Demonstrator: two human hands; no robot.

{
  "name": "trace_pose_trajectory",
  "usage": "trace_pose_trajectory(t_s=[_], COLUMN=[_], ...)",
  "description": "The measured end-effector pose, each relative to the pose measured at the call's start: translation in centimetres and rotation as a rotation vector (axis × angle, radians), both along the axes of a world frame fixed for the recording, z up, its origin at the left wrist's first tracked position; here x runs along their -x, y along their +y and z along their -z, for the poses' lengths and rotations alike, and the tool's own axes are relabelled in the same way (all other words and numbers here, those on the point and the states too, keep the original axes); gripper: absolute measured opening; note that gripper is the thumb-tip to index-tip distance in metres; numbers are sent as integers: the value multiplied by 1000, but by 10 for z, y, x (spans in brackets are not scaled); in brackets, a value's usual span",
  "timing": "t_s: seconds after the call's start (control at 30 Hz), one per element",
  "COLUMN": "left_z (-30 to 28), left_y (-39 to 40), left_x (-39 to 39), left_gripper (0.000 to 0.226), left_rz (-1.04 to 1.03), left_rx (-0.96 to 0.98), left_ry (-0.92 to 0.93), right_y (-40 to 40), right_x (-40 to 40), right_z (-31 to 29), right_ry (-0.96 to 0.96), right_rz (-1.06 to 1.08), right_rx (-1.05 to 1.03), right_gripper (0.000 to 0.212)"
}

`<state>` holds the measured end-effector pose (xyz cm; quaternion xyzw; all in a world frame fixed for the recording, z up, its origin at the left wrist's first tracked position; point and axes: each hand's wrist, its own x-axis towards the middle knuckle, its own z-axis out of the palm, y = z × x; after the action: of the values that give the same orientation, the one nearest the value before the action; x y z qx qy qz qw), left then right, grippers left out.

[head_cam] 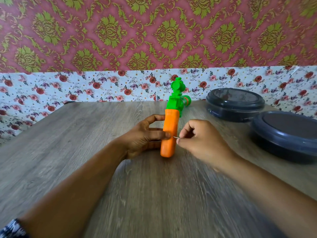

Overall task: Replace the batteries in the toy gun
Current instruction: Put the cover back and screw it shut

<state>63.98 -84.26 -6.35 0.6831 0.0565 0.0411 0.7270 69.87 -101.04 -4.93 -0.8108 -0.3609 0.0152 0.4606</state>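
At the middle of the wooden table (pixel 72 165): a toy gun (pixel 169 133) lies with its orange grip pointing toward the person at 6 o'clock and its green body and scope away at 12 o'clock.
Toy gun: the orange grip is the nearest part; the green upper section rises behind it, with a green ring and an orange band showing at about 1 o'clock of the body.
Left hand (pixel 145 136): it comes in from 9 o'clock of the grip, fingers curled round the orange handle, one fingertip up near the top of the grip and another pressed on its middle, holding the toy steady.
Right hand (pixel 200 141): it sits just at 3 o'clock of the grip, thumb and forefinger pinching a thin metal pin-like tool (pixel 176 137) whose tip reaches the side of the orange grip; whether the tip touches, I cannot tell.
Containers: two dark round lidded containers stand well apart from the toy, one (pixel 235 103) at 2 o'clock and one (pixel 284 134) at 3 o'clock, close beside each other.
Backdrop: floral paper (pixel 68 90) runs behind the table, under red and gold patterned wallpaper (pixel 106 31).
Sleeve: a patterned cuff (pixel 12 229) shows at 7 o'clock.
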Motion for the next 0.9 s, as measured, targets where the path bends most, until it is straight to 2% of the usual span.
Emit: trace_pose_trajectory(t_s=[0.07,0.13,0.2,0.33,0.4,0.57,0.63,0.7,0.77,0.83,0.9], left_z=[0,0,1,2,1,2,1,1,1,1,0], left_y=[1,1,1,4,5,4,4,4,2,2,0], left_x=[1,0,0,0,0,0,1,1,1,2,2], left_gripper=[49,54,56,62,62,64,63,62,63,63,61], left_rz=[13,30,36,41,39,61,62,65,52,30,30], left_rx=[-8,-10,-6,33,37,36,39,33,22,17,16], left_ry=[5,8,8,2,2,3,5,-2,-5,-1,6], right_y=[-3,-6,-8,-10,-10,-10,-9,-7,-4,3,7], right_x=[-2,-3,-3,-5,-7,-7,-6,-7,-4,-2,-3], right_z=[2,2,2,3,4,4,3,7,11,7,3], right_ry=[-551,-894,-1008,-1079,-1121,-1340,-1362,-1276,-973,-501,101], right_rz=[5,7,-10,-108,-126,-70,-61,-75,-62,10,-22], right_rx=[203,293,299,269,265,271,281,266,189,93,-86], right_gripper=[18,23,27,15,16,15,17,13,14,20,24])
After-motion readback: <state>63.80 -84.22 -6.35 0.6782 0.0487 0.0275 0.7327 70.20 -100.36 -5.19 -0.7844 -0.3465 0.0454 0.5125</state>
